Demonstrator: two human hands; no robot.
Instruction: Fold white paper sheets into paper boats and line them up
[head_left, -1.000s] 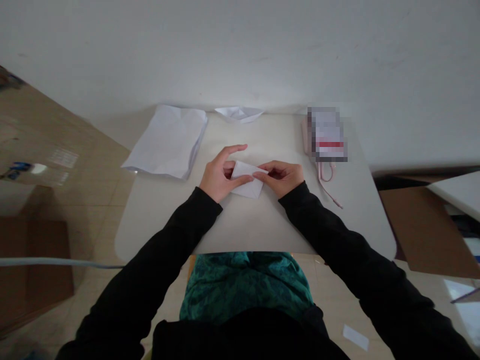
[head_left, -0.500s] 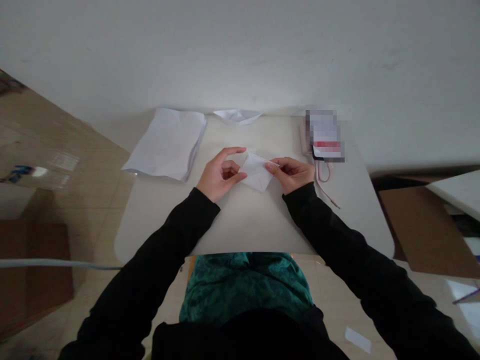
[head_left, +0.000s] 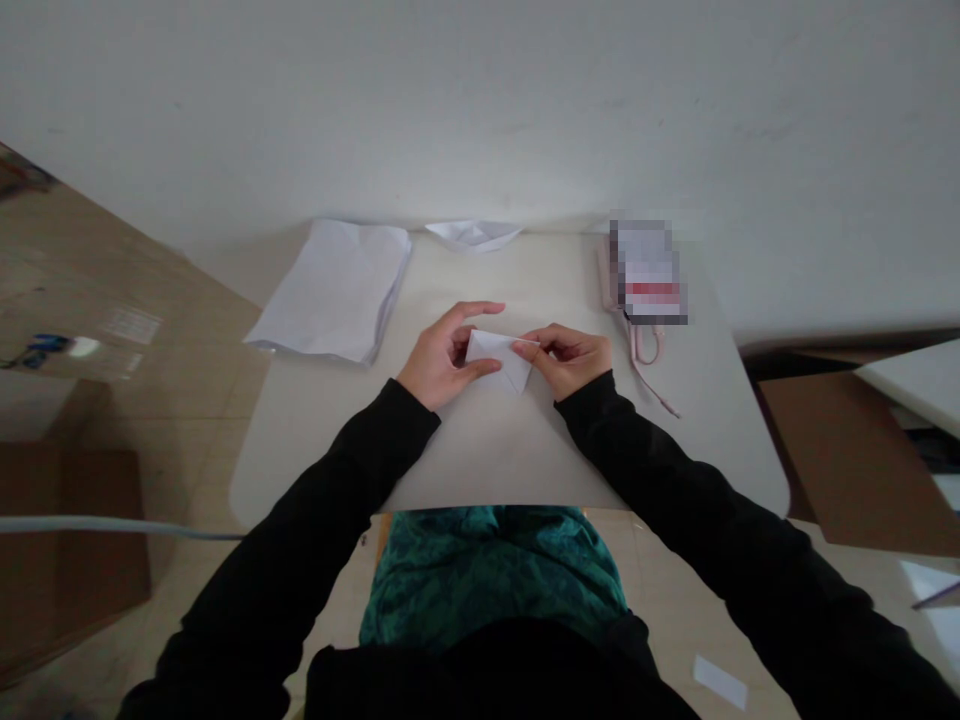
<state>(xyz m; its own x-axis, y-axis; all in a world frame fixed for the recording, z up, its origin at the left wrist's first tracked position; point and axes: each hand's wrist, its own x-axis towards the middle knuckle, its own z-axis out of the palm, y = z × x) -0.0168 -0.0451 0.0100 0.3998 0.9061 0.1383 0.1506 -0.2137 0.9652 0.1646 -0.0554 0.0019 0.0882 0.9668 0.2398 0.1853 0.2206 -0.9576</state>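
Note:
A small folded piece of white paper [head_left: 496, 352] is held between my two hands above the middle of the table, its point toward me and its long edge away from me. My left hand [head_left: 448, 355] grips its left side, thumb on the near face, the index finger stretched out past the top edge. At the right corner, my right hand [head_left: 568, 358] pinches it between thumb and fingers. Behind it, a folded white paper boat [head_left: 474, 235] lies by the wall.
A stack of white paper [head_left: 334, 285] lies at the table's left. To the right, a phone-like item [head_left: 651, 272], blurred out, has a pink cable [head_left: 655, 382] beside it. The white table [head_left: 510, 460] meets the wall. Cardboard boxes [head_left: 847, 460] stand on the floor.
The paper has gone from a diamond-like shape to a triangle-like one, its top corner folded down or turned from view. My right hand has shifted slightly left and inward.

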